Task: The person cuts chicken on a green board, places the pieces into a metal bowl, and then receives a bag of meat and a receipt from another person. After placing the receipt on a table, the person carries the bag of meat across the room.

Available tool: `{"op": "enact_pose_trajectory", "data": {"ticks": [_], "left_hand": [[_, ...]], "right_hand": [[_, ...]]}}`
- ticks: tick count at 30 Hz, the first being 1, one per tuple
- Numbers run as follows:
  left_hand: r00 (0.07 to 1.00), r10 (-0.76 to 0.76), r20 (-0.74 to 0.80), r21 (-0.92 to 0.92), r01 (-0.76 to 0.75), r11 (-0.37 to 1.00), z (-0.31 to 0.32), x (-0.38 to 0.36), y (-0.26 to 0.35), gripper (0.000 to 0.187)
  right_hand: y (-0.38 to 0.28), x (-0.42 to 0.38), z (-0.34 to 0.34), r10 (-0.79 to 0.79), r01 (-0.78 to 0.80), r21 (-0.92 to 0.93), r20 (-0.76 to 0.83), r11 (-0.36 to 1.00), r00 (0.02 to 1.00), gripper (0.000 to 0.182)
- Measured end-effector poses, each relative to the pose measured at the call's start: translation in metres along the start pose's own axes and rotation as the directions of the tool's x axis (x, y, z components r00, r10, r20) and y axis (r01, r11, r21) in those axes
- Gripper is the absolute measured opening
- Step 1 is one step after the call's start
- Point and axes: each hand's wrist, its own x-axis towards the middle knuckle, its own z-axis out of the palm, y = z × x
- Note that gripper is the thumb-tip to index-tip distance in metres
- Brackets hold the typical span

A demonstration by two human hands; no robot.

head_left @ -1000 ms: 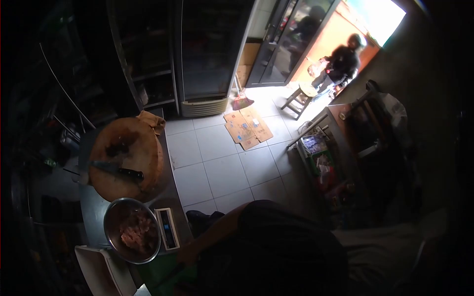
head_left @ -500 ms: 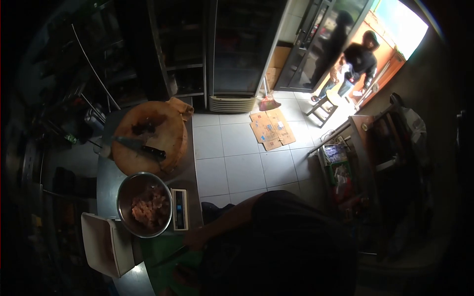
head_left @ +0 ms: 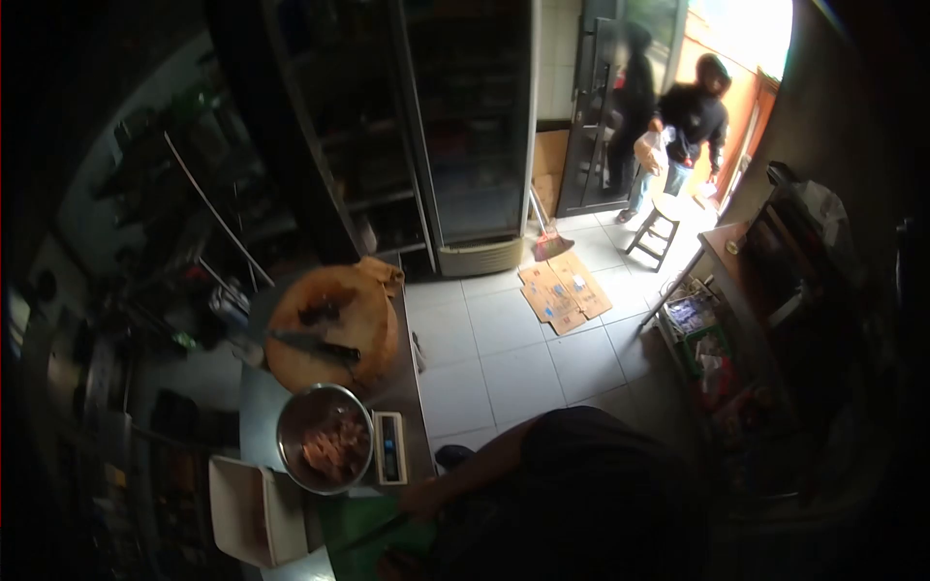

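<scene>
At the bottom of the view, my right hand (head_left: 423, 498) is wrapped round the handle of a knife (head_left: 370, 535). Its dark blade slants down and left over a green cutting board (head_left: 347, 516). My left hand (head_left: 397, 564) is low on the same board, close to the blade; deep shadow hides its fingers and anything under them. Just beyond the board stands a steel bowl (head_left: 287, 416) with pieces of raw meat (head_left: 334, 451) in it. A digital scale (head_left: 390, 448) lies to the bowl's right, and a white plastic tub (head_left: 233, 504) to its left.
A second knife (head_left: 339, 351) rests on a thick round chopping block (head_left: 291, 370). Glass-door fridges (head_left: 480, 145) stand behind. Flattened cardboard (head_left: 572, 295), a broom (head_left: 554, 244) and a stool (head_left: 664, 223) are on the tiled floor. Another person (head_left: 693, 121) is at the open door, holding a bag (head_left: 651, 153).
My view has shifted, so the table and its things sit lower and farther right. The person at the door has moved slightly. The knife stays in my right hand.
</scene>
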Motion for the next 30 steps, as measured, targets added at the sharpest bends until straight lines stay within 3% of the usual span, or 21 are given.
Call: {"op": "enact_pose_trajectory", "data": {"ticks": [3, 8, 18, 20, 22, 24, 28, 30], "left_hand": [[0.924, -0.263, 0.277, -0.128, 0.306, 0.943, 0.019, -0.018, -0.055, 0.041], [0.949, -0.133, 0.286, -0.019, 0.144, 0.989, 0.003, 0.001, -0.037, 0.042], [0.819, -0.204, 0.536, 0.255, 0.073, 0.964, -0.003, 0.030, -0.049, 0.050], [0.895, -0.137, 0.425, 0.200, 0.055, 0.978, -0.008, 0.024, -0.027, 0.044], [0.984, -0.019, 0.175, 0.097, 0.002, 0.995, -0.027, 0.011, 0.021, 0.034], [0.992, 0.072, -0.099, 0.016, -0.070, 0.997, -0.040, 0.007, 0.055, 0.028], [0.990, 0.064, -0.130, 0.020, -0.062, 0.998, -0.048, 0.010, 0.067, 0.033], [0.978, 0.175, -0.117, 0.012, -0.175, 0.984, -0.045, 0.010, 0.055, 0.033]], "right_hand": [[-0.010, -0.006, -0.012, 0.049, -0.049, 0.023, 0.009, 0.999, 0.999, 0.041], [-0.017, -0.005, -0.014, 0.094, -0.096, 0.030, 0.046, 0.995, 0.994, 0.042], [-0.029, -0.015, -0.021, 0.141, -0.142, 0.029, 0.035, 0.989, 0.989, 0.040], [-0.026, -0.015, -0.019, 0.131, -0.131, 0.017, 0.026, 0.991, 0.991, 0.040], [-0.026, -0.015, -0.018, 0.139, -0.140, 0.019, 0.020, 0.990, 0.990, 0.039], [-0.027, -0.015, -0.016, 0.162, -0.162, 0.012, 0.018, 0.987, 0.987, 0.038], [-0.038, -0.021, -0.027, 0.187, -0.189, 0.042, 0.045, 0.981, 0.981, 0.039], [-0.033, -0.016, -0.020, 0.195, -0.197, 0.034, 0.053, 0.980, 0.979, 0.039]]}}
